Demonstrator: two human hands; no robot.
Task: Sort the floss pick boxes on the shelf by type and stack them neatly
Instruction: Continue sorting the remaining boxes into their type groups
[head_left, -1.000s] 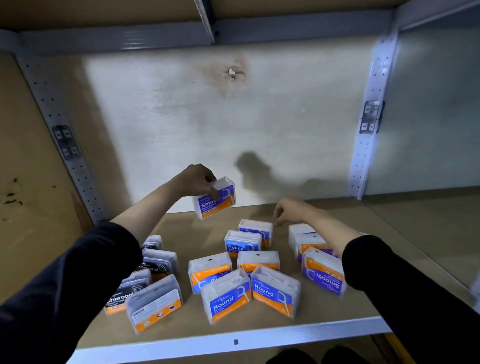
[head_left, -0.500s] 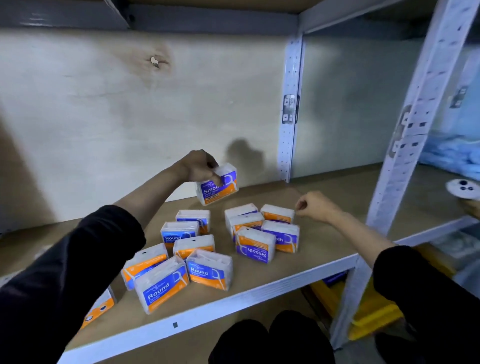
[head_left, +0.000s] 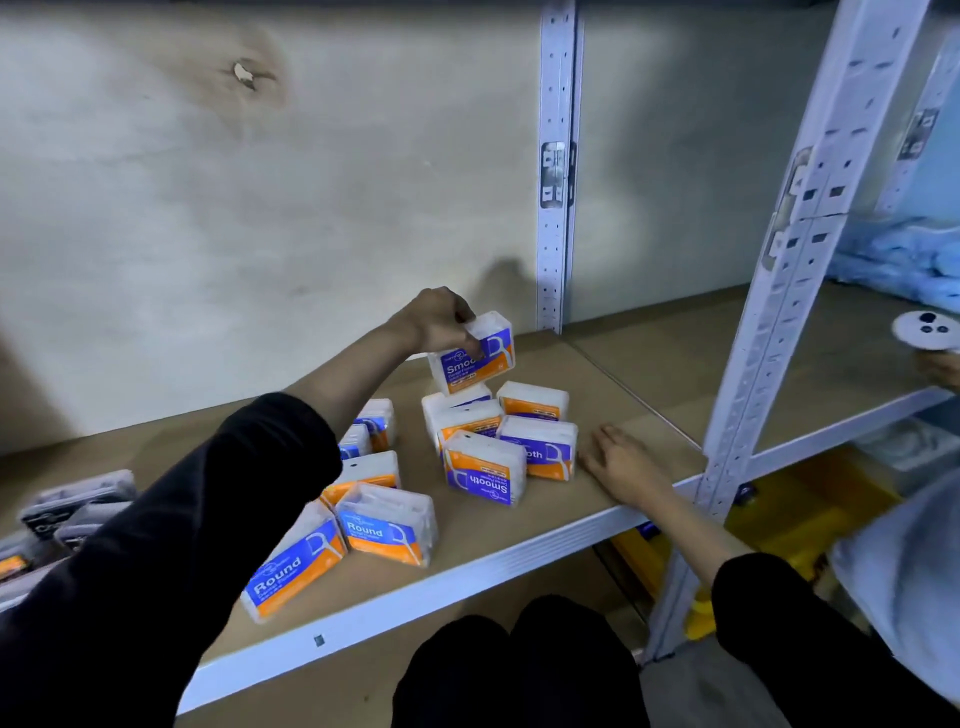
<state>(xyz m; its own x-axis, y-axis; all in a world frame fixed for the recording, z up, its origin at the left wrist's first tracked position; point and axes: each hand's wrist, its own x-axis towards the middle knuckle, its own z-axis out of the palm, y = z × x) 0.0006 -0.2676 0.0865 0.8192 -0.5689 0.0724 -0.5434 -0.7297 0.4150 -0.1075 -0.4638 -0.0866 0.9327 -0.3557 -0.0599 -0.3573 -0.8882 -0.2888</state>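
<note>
A wooden shelf board (head_left: 613, 374) runs under a pale back panel (head_left: 311, 208). At the far left edge lie dark-labelled boxes (head_left: 78, 499). At lower centre, two Round boxes (head_left: 384, 525) stand near the front lip. Above centre, my left hand (head_left: 436, 322) curls fingers and thumb round a Smooth box (head_left: 475, 358), tilted just over the Smooth pile (head_left: 488, 467). Right of that pile, my right hand (head_left: 623, 462) lies flat on the board, fingers straight and slightly spread.
</note>
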